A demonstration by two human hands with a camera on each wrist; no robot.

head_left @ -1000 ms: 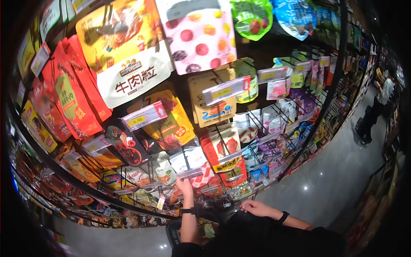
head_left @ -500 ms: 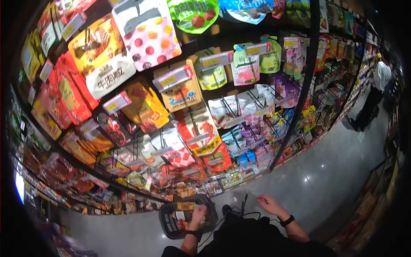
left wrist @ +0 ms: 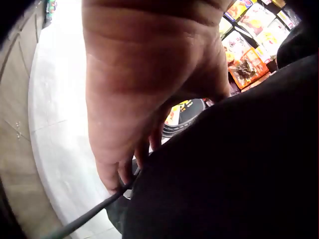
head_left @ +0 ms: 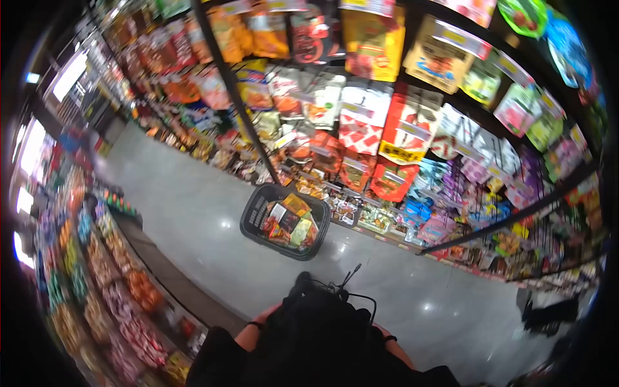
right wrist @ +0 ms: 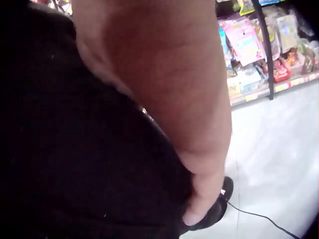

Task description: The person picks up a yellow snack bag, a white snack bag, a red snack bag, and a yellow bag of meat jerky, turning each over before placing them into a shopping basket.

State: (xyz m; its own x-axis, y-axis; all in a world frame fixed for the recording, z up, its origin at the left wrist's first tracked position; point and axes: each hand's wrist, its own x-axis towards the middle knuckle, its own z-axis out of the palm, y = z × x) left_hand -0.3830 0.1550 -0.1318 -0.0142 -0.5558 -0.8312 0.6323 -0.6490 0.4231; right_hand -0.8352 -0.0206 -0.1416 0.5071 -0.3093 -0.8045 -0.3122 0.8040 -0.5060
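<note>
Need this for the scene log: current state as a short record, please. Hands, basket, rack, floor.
left hand: open, at dark clothing; contact unclear
right hand: relaxed, beside dark clothing
held: nothing visible
basket: upright on grey floor, beside the rack
contents: several packets, one yellow
rack: hanging snack pouches in rows
cable: passes by left fingertips; touching or not, unclear

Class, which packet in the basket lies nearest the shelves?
The yellow-orange packet, up by the shelf side of the basket; the pale green packet lies farther from the shelves.
</note>
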